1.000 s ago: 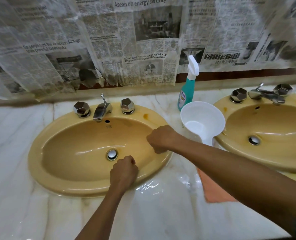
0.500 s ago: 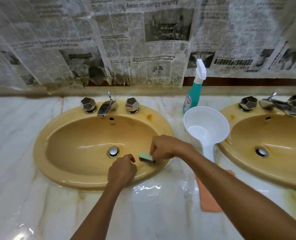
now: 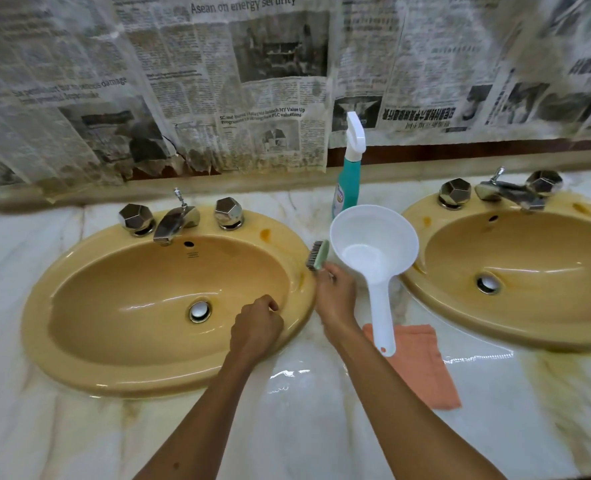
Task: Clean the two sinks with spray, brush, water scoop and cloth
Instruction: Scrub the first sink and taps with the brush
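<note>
Wet marble counter (image 3: 304,427), newspaper-covered wall (image 3: 217,81) behind. Left sink (image 3: 79,358) and right sink (image 3: 460,323) well apart; scoop (image 3: 373,251), spray bottle (image 3: 347,178), orange cloth (image 3: 422,365) between. Right hand (image 3: 335,296) grip pinches green brush (image 3: 316,255) beside left sink rim. Left hand (image 3: 256,329) fisted on rim.

Two sinks are set in the desk (image 3: 304,427), the left sink (image 3: 79,341) and the right sink (image 3: 460,306). Between them the scoop (image 3: 373,251) stands, the spray bottle (image 3: 349,168) behind it, the cloth (image 3: 422,368) before it under its handle. The brush (image 3: 317,255) is between the left sink's rim and the scoop.
</note>
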